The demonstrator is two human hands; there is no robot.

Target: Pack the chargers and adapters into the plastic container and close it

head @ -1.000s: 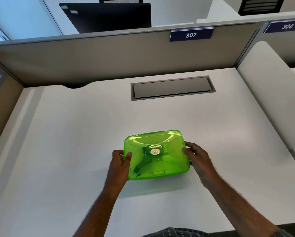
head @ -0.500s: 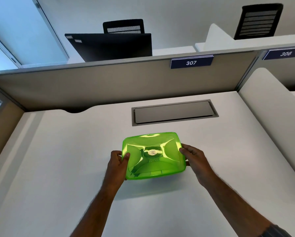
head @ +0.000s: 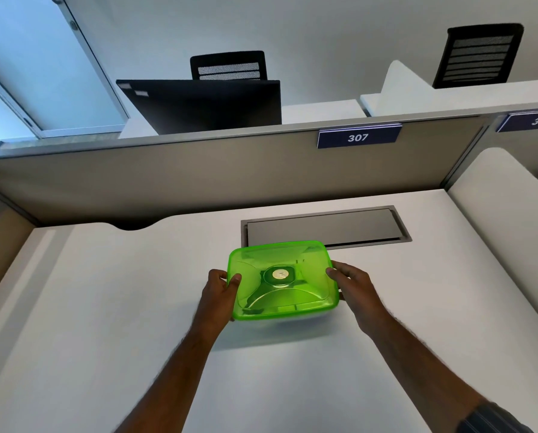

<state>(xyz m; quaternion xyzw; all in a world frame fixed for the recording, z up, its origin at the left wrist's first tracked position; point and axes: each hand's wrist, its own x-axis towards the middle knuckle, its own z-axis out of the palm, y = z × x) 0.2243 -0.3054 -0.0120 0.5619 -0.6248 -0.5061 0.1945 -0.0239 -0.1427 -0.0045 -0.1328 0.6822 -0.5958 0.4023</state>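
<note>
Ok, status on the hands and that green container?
Left hand and right hand gripping opposite sides of the green container. Lid on. Dark shapes visible inside, can't identify. Desk around it bare, nothing in the way.

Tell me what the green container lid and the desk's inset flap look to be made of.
Green lid: translucent glossy plastic; dark shapes inside show through and light glints off it. Inset flap: looks like brushed grey metal with a matte sheen, though painted plastic is possible.

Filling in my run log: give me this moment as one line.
left hand: grips container's left edge | right hand: grips right edge | green plastic container: lid on, over desk | loose chargers: none visible
</note>
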